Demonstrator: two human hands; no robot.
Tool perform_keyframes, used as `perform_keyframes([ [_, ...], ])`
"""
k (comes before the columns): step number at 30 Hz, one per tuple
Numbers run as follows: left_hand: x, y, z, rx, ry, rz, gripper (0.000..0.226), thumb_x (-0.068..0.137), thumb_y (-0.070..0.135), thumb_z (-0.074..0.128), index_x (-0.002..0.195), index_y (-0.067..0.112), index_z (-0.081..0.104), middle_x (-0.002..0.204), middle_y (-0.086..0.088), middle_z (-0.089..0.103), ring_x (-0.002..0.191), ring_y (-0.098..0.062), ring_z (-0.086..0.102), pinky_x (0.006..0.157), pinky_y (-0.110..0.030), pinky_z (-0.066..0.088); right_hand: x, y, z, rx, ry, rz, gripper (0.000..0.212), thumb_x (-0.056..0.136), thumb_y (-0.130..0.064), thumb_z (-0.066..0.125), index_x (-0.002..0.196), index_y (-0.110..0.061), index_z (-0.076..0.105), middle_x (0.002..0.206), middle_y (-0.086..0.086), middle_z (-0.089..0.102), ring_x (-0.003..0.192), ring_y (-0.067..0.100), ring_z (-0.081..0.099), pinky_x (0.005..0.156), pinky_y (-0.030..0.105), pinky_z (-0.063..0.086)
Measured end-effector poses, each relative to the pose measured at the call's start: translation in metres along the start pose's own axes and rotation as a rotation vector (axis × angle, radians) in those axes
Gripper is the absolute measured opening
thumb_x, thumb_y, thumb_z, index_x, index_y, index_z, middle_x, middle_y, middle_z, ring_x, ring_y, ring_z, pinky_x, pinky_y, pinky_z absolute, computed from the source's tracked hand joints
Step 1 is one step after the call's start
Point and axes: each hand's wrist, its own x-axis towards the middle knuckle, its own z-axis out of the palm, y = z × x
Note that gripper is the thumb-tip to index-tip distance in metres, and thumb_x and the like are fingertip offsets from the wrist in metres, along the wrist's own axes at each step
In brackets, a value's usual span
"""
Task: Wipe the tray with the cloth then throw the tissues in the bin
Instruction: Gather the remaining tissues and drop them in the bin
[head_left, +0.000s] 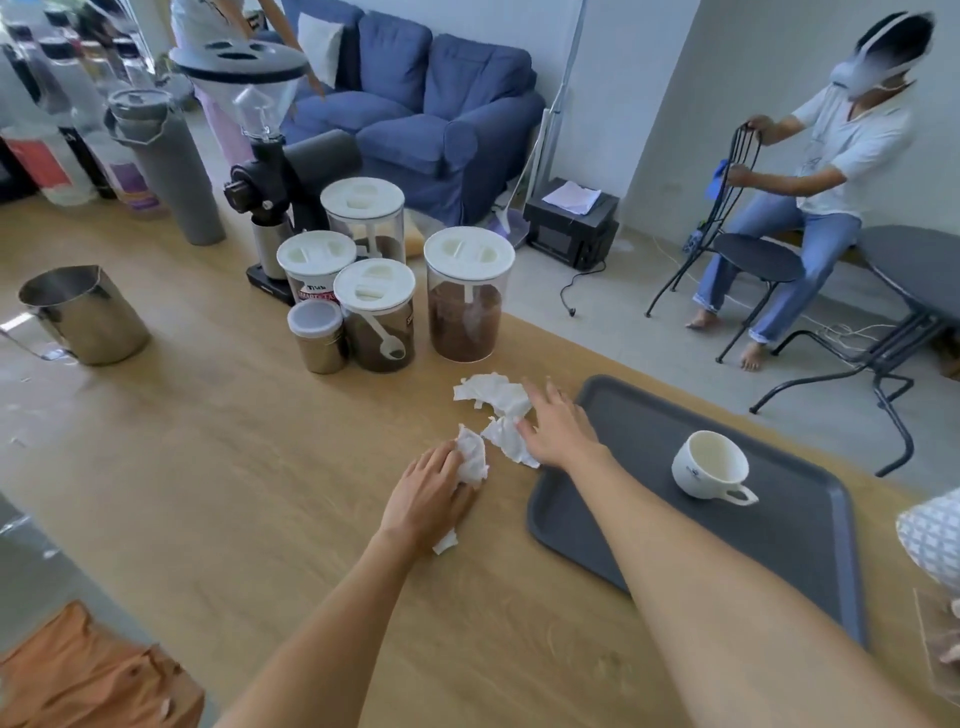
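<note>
A dark grey tray lies on the wooden table at the right, with a white cup tilted on it. Just left of the tray lie crumpled white tissues. My left hand is closed around one crumpled tissue, and a scrap sticks out under the palm. Reaching across the tray's left corner, my right hand has its fingers spread flat on another tissue. A patterned white cloth shows at the right edge. No bin is in sight.
Several lidded coffee jars and a small metal tin stand just behind the tissues, with a grinder behind them. A steel jug sits far left. A person sits on a chair beyond the table.
</note>
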Motion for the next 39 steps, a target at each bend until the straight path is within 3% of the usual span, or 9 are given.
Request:
perform_keyframes([
  [4, -0.001, -0.013, 0.004, 0.0, 0.193, 0.058, 0.042, 0.087, 0.04, 0.043, 0.091, 0.005, 0.065, 0.099, -0.008, 0.067, 0.084, -0.025, 0.068, 0.073, -0.031, 0.057, 0.017, -0.011, 0.012, 0.014, -0.018, -0.094, 0.063, 0.097, -0.049, 0.036, 0.153, -0.032, 0.01, 0.162, 0.011, 0.005, 0.148, 0.031, 0.014, 0.119, 0.045, 0.017],
  [10, 0.0, -0.016, 0.006, 0.038, 0.331, 0.044, 0.03, 0.085, 0.025, 0.048, 0.068, 0.004, 0.061, 0.075, -0.008, 0.062, 0.064, -0.024, 0.061, 0.06, -0.026, 0.048, 0.03, -0.012, 0.04, -0.025, 0.025, -0.157, 0.055, 0.097, -0.049, 0.036, 0.147, -0.029, 0.028, 0.157, 0.009, 0.024, 0.144, 0.029, 0.025, 0.115, 0.044, 0.026],
  [13, 0.003, -0.017, 0.007, 0.017, 0.356, 0.028, 0.024, 0.082, 0.024, 0.049, 0.066, 0.007, 0.055, 0.064, -0.005, 0.057, 0.054, -0.021, 0.059, 0.062, -0.026, 0.04, 0.031, -0.015, 0.048, -0.013, 0.165, -0.16, 0.044, 0.098, -0.04, 0.041, 0.136, -0.019, 0.045, 0.137, 0.011, 0.046, 0.124, 0.029, 0.045, 0.102, 0.037, 0.038],
  [15, 0.003, -0.015, 0.003, -0.021, 0.291, -0.036, 0.017, 0.085, 0.027, 0.047, 0.078, 0.011, 0.05, 0.068, -0.003, 0.059, 0.057, -0.019, 0.061, 0.051, -0.021, 0.042, 0.028, -0.019, 0.05, -0.025, 0.234, -0.157, 0.037, 0.098, -0.034, 0.044, 0.127, -0.013, 0.052, 0.125, 0.013, 0.051, 0.111, 0.029, 0.05, 0.091, 0.036, 0.044],
  [19, 0.014, -0.008, -0.011, -0.067, 0.011, -0.217, 0.024, 0.098, 0.027, 0.045, 0.109, 0.007, 0.052, 0.105, -0.009, 0.061, 0.089, -0.033, 0.065, 0.07, -0.041, 0.054, 0.024, -0.026, 0.046, -0.015, 0.181, -0.093, 0.027, 0.098, -0.014, 0.044, 0.122, -0.007, 0.052, 0.118, 0.014, 0.053, 0.091, 0.03, 0.059, 0.063, 0.033, 0.04],
  [25, 0.026, -0.002, -0.032, -0.034, -0.199, -0.252, 0.031, 0.1, 0.028, 0.043, 0.1, 0.001, 0.058, 0.103, -0.018, 0.066, 0.093, -0.035, 0.063, 0.076, -0.038, 0.049, 0.01, -0.024, 0.017, 0.039, 0.189, 0.011, 0.023, 0.098, -0.019, 0.048, 0.102, 0.0, 0.06, 0.1, 0.018, 0.065, 0.073, 0.024, 0.048, 0.061, 0.033, 0.033],
  [33, 0.012, 0.008, -0.039, -0.071, -0.26, -0.313, 0.042, 0.094, 0.044, 0.053, 0.103, 0.004, 0.058, 0.101, -0.015, 0.068, 0.092, -0.03, 0.064, 0.077, -0.038, 0.052, -0.022, -0.019, -0.003, 0.086, 0.174, 0.184, 0.024, 0.093, -0.01, 0.049, 0.115, -0.002, 0.056, 0.121, 0.017, 0.048, 0.101, 0.035, 0.059, 0.071, 0.034, 0.039],
  [34, -0.005, 0.034, -0.048, -0.04, -0.29, -0.171, 0.041, 0.092, 0.044, 0.055, 0.105, 0.004, 0.056, 0.102, -0.015, 0.068, 0.092, -0.03, 0.064, 0.076, -0.037, 0.052, -0.073, -0.004, -0.009, 0.134, 0.224, 0.301, 0.023, 0.093, -0.009, 0.049, 0.114, -0.001, 0.056, 0.122, 0.017, 0.048, 0.102, 0.035, 0.058, 0.071, 0.033, 0.039],
  [39, -0.005, 0.053, -0.054, -0.071, -0.271, -0.153, 0.04, 0.097, 0.042, 0.048, 0.109, 0.004, 0.055, 0.106, -0.018, 0.067, 0.096, -0.034, 0.063, 0.076, -0.039, 0.049, -0.098, 0.013, -0.016, 0.198, 0.267, 0.323, 0.006, 0.09, -0.004, 0.046, 0.095, -0.005, 0.048, 0.106, 0.019, 0.062, 0.081, 0.032, 0.05, 0.063, 0.032, 0.035],
])
